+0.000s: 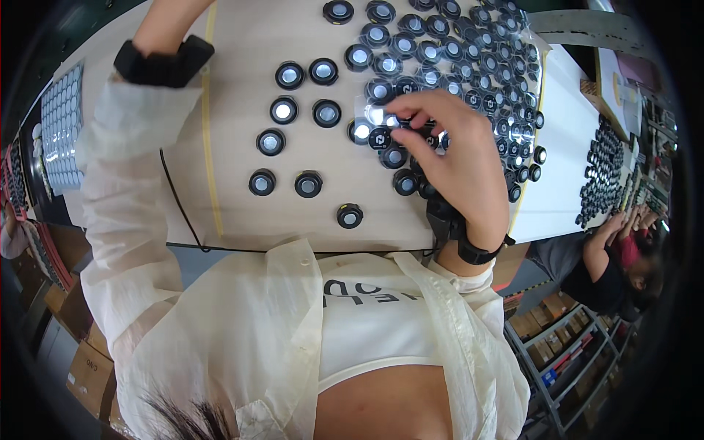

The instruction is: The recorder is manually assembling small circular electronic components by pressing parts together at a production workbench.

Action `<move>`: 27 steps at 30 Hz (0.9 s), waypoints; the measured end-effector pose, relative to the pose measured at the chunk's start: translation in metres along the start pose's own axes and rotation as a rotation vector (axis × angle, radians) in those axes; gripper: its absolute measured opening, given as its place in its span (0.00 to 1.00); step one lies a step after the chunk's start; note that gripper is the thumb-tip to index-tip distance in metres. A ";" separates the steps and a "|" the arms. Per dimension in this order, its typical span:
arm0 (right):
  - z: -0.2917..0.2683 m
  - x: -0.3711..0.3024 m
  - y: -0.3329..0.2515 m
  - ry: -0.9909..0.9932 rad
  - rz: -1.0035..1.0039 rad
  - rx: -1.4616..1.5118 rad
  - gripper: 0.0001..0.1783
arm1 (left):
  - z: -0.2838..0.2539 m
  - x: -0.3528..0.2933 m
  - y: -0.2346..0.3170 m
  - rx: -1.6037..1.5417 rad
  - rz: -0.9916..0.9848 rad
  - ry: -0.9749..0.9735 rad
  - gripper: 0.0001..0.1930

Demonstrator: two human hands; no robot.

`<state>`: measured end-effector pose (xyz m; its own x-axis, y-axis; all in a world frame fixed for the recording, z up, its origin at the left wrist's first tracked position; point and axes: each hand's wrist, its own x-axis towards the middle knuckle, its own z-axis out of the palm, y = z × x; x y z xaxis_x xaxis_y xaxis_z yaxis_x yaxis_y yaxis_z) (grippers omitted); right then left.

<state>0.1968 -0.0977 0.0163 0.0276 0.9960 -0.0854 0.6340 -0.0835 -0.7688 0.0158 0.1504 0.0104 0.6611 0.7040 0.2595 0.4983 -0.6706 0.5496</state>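
Observation:
Black round parts with pale silvery centres [327, 113] lie spread over the tan tabletop. Most crowd together on the right, and a looser group sits left of them. Over the crowded ones shows shiny clear plastic film [372, 110] bearing black round stickers with white marks [379, 138]. My right hand [458, 150] is above this film, thumb and forefinger curled toward each other at its left edge, seemingly pinching it. My left forearm reaches up past the top edge, a black band at the wrist; the left hand itself is out of the picture.
Yellow tape [211, 161] runs down the table's left side. A sheet of pale round pieces [62, 128] lies far left. More dark parts [603, 172] cover another table at right, where a person [601, 260] sits. Cartons [92, 378] and a metal rack [568, 359] stand below.

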 end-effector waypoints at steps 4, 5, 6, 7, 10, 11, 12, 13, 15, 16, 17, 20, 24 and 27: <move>0.007 -0.005 0.003 -0.006 0.035 0.004 0.16 | 0.009 -0.026 0.028 0.074 0.213 -0.181 0.14; 0.009 -0.004 0.003 -0.012 0.061 0.023 0.15 | 0.015 -0.041 0.023 0.075 0.269 -0.258 0.19; 0.011 -0.003 0.003 -0.014 0.064 0.025 0.15 | 0.018 -0.058 0.039 0.006 0.239 -0.338 0.22; 0.012 -0.002 0.005 -0.019 0.086 0.025 0.14 | 0.022 -0.075 0.060 -0.065 0.208 -0.418 0.26; 0.013 0.003 0.003 -0.066 0.066 0.012 0.12 | 0.032 -0.118 0.087 -0.042 0.319 -0.395 0.29; 0.013 0.005 0.004 -0.084 0.047 -0.014 0.11 | 0.039 -0.124 0.087 -0.044 0.317 -0.394 0.29; 0.014 0.005 0.004 -0.086 0.048 -0.016 0.11 | 0.045 -0.129 0.087 -0.013 0.313 -0.389 0.32; 0.015 0.005 0.005 -0.061 0.014 -0.069 0.10 | 0.048 -0.132 0.087 0.017 0.309 -0.385 0.36; 0.015 0.004 0.004 -0.035 -0.015 -0.124 0.08 | 0.051 -0.133 0.086 0.041 0.324 -0.384 0.37; 0.014 0.004 0.001 -0.031 -0.014 -0.104 0.08 | 0.052 -0.133 0.085 0.068 0.336 -0.383 0.39; 0.013 0.004 -0.001 -0.028 -0.016 -0.081 0.07 | 0.054 -0.134 0.083 0.067 0.336 -0.384 0.39; 0.010 -0.006 -0.015 -0.118 -0.097 -0.021 0.07 | 0.058 -0.132 0.077 0.071 0.286 -0.367 0.42; -0.014 -0.014 -0.032 -0.140 -0.181 0.122 0.07 | 0.049 -0.131 0.069 0.030 0.307 -0.364 0.43; -0.031 -0.016 -0.030 -0.083 -0.136 0.181 0.07 | 0.030 -0.116 0.064 -0.144 0.264 -0.356 0.40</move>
<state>0.2018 -0.1105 0.0605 -0.1170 0.9929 -0.0199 0.4788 0.0389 -0.8770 -0.0126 0.0188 -0.0081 0.9188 0.3724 0.1306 0.2206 -0.7591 0.6125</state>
